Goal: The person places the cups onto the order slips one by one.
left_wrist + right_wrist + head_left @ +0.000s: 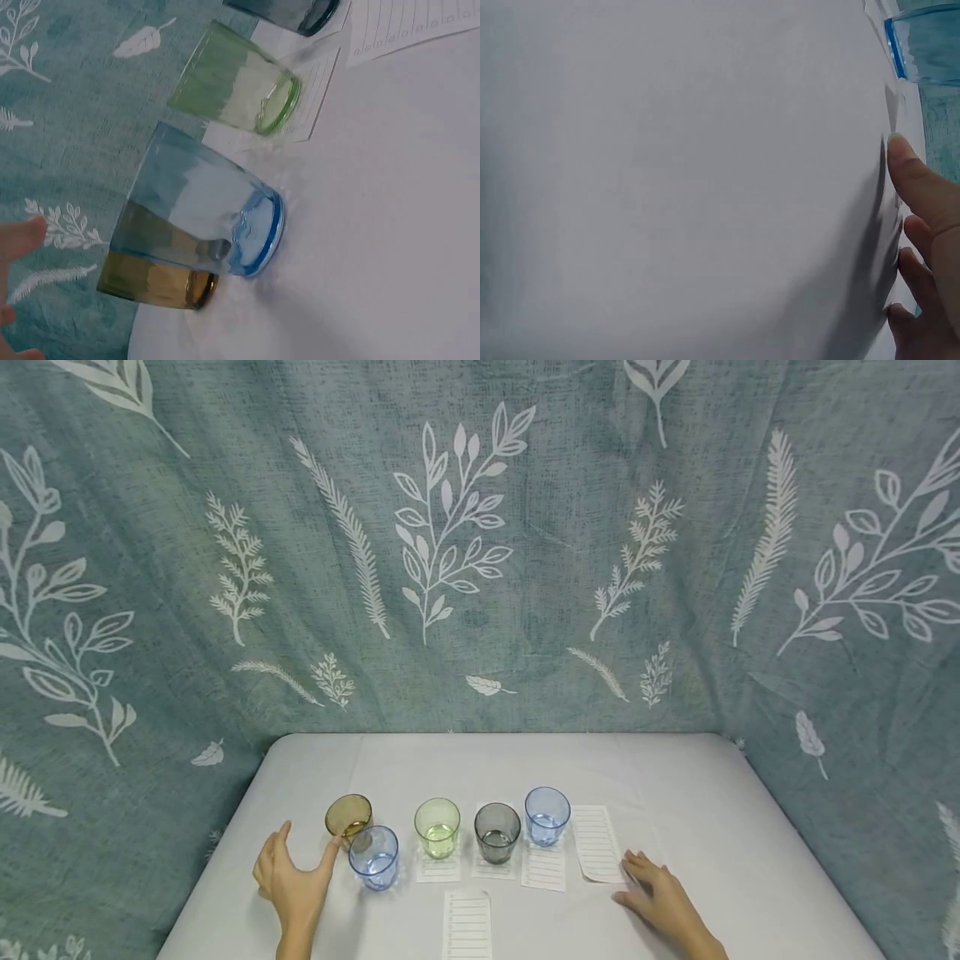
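Note:
My left hand (296, 881) is beside an amber glass (345, 814) and a blue glass (373, 858), thumb and fingers spread wide and holding nothing. The thumb tip appears close to both glasses; whether it touches either I cannot tell. In the left wrist view, the blue glass (206, 217) stands in front of the amber glass (154, 281), and fingertips (22, 238) show at the left edge, apart from them. My right hand (662, 897) rests on the white table with loosely bent fingers, near the lower right corner of a lined paper slip (597, 843). It grips nothing visible.
A green glass (437, 825), a grey glass (497, 833) and a second blue glass (547, 814) stand in a row, each on a lined slip. Another slip (467, 927) lies nearer the front. A patterned green curtain (480, 677) borders the table (675, 777).

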`<state>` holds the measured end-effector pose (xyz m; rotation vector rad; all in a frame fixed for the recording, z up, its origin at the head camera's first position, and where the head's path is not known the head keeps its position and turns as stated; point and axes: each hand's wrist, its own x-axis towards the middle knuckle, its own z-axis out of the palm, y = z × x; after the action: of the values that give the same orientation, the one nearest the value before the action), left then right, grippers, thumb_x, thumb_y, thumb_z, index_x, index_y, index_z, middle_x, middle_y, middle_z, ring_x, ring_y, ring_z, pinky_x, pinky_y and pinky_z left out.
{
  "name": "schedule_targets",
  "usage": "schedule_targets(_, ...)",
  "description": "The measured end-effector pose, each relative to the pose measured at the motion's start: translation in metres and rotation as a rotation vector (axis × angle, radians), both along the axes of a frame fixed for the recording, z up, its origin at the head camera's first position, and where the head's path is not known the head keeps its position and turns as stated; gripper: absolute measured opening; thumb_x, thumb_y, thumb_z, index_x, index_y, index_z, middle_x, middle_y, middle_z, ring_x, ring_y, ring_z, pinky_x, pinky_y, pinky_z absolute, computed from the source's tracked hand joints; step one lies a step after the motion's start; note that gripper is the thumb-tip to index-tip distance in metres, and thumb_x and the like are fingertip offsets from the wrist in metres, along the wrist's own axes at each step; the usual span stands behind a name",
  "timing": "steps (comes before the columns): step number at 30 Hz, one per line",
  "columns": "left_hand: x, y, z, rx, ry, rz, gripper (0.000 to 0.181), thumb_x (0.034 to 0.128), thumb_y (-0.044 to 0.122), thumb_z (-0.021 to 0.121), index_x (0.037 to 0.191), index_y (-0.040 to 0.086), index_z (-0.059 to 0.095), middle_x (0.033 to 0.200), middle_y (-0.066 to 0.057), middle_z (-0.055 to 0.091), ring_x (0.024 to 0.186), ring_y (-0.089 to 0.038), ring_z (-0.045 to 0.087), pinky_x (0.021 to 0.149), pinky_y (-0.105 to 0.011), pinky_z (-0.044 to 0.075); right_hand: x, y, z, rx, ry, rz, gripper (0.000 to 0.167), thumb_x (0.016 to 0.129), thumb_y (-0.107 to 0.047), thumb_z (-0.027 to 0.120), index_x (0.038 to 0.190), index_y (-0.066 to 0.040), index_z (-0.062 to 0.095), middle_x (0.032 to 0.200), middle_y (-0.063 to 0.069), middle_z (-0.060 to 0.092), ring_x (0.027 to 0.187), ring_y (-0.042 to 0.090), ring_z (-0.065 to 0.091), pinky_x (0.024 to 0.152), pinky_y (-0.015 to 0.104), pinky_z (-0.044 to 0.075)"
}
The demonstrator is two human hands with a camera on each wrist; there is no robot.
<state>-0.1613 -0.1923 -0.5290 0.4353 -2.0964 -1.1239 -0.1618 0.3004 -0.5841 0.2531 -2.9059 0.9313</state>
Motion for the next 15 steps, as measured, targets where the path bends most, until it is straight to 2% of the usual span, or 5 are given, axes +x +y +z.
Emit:
schedule_targets(2, -0.001, -0.003, -0.003, 0.014, -0.073, -0.033, 0.085, 0.0653, 0.020, 0.082, 0.134, -0.007, 0.040, 0.133, -0.036, 0.035, 0.124, -0.054, 0.025, 0.092, -0.074, 0.017, 0.001, 0.002, -0.002, 0.002, 0.002, 0.018, 0.060, 0.073, -0.027, 0.079, 0.113, 0.013, 0.059, 0.129, 0.030, 0.049, 0.124, 0.049, 0.039, 0.097, 0.072, 0.023)
schedule_targets(4, -0.004, -0.006, -0.007, 0.039, -0.132, -0.097, 0.093, 0.0651, 0.022, 0.083, 0.139, -0.007, 0.033, 0.137, -0.036, 0.031, 0.127, -0.055, 0.024, 0.095, -0.074, 0.018, 0.001, 0.004, -0.004, -0.001, 0.008, 0.028, 0.060, 0.073, -0.027, 0.079, 0.113, 0.013, 0.060, 0.129, 0.030, 0.049, 0.125, 0.049, 0.038, 0.096, 0.073, 0.023)
schedule_targets(9, -0.013, -0.011, -0.018, 0.166, -0.242, -0.263, 0.104, 0.0694, 0.024, 0.082, 0.146, -0.005, 0.018, 0.145, -0.034, 0.024, 0.133, -0.051, 0.021, 0.107, -0.065, 0.019, 0.001, 0.005, -0.008, 0.003, 0.028, 0.054, 0.057, 0.073, -0.027, 0.078, 0.112, 0.011, 0.061, 0.132, 0.030, 0.046, 0.124, 0.050, 0.037, 0.094, 0.074, 0.022)
schedule_targets(12, -0.018, -0.012, -0.023, 0.208, -0.277, -0.321, 0.105, 0.0711, 0.023, 0.081, 0.147, -0.005, 0.014, 0.146, -0.033, 0.023, 0.134, -0.050, 0.022, 0.107, -0.063, 0.020, 0.000, 0.005, -0.010, 0.016, 0.037, 0.072, 0.055, 0.075, -0.027, 0.077, 0.112, 0.010, 0.062, 0.131, 0.030, 0.046, 0.124, 0.052, 0.036, 0.092, 0.076, 0.021)
schedule_targets(15, -0.021, -0.011, -0.026, 0.216, -0.282, -0.354, 0.105, 0.0710, 0.021, 0.082, 0.146, -0.006, 0.014, 0.145, -0.033, 0.025, 0.132, -0.050, 0.025, 0.107, -0.063, 0.024, 0.000, 0.005, -0.011, 0.027, 0.034, 0.074, 0.054, 0.076, -0.028, 0.076, 0.113, 0.009, 0.062, 0.130, 0.028, 0.048, 0.125, 0.052, 0.035, 0.092, 0.077, 0.020)
